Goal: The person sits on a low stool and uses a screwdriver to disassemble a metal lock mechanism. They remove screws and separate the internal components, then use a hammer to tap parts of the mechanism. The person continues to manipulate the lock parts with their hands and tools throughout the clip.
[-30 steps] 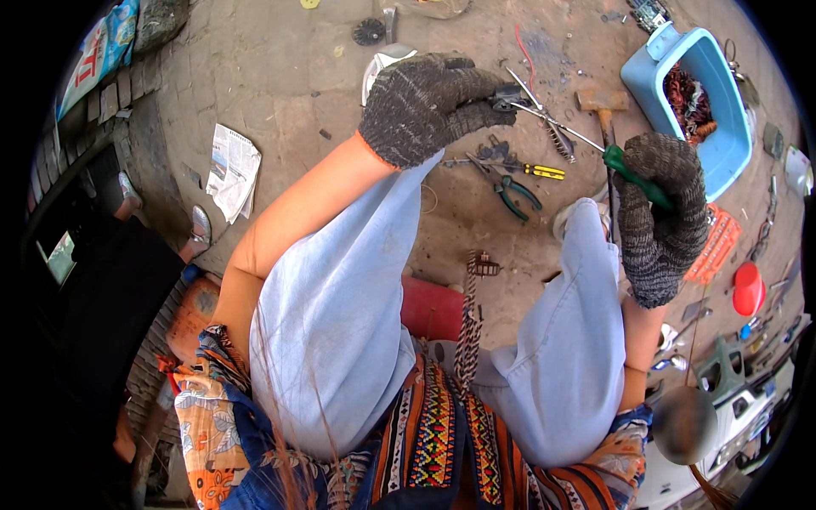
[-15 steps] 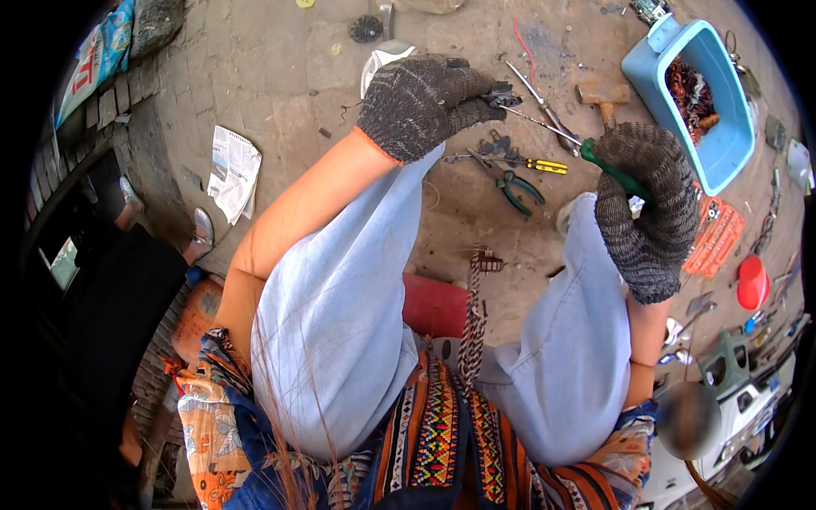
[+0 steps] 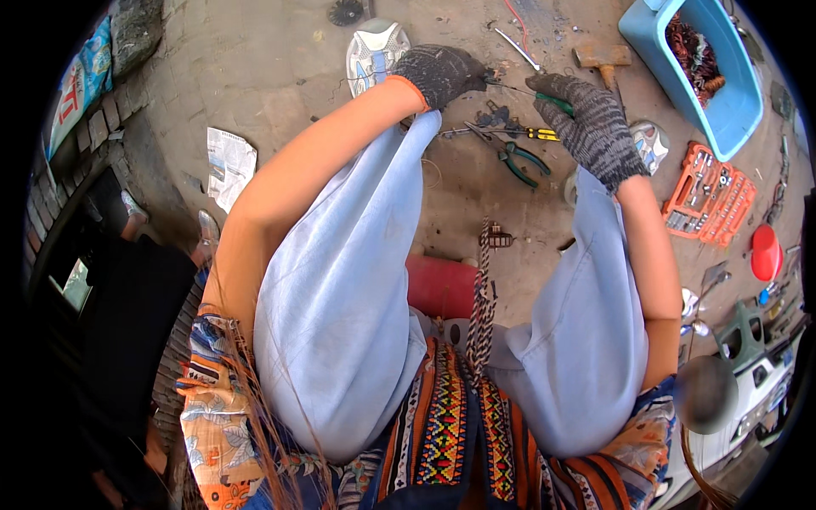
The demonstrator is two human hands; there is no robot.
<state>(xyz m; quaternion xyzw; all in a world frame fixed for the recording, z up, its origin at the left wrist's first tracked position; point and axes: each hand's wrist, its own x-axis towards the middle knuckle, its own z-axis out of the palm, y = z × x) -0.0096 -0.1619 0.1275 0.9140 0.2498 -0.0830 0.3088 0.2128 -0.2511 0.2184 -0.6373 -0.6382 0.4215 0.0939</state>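
Both hands wear dark grey knitted gloves. Pinched in my left hand [image 3: 438, 76] is a small dark part [image 3: 492, 78], mostly hidden by the fingers, so its kind is unclear. My right hand [image 3: 591, 127] is closed round the green handle of a screwdriver [image 3: 554, 104]. The thin shaft points left, its tip at or beside the small part. On the ground below lie pliers with dark green handles [image 3: 520, 166] and a yellow-and-black handled screwdriver [image 3: 542, 133]. Several small dark pieces [image 3: 495, 117] lie near them.
A light blue tub [image 3: 733, 127] holding tangled reddish wire stands at far right, near a wooden-headed mallet [image 3: 602, 56]. An orange socket set [image 3: 710, 195] and red round object [image 3: 766, 252] lie right. Newspaper [image 3: 229, 166] lies left. A person in dark clothes [image 3: 127, 323] is at the left edge.
Both hands have moved farther away from me. My right hand has also shifted left, bringing the screwdriver handle closer to my left hand. The socket set and my shoes show more fully.
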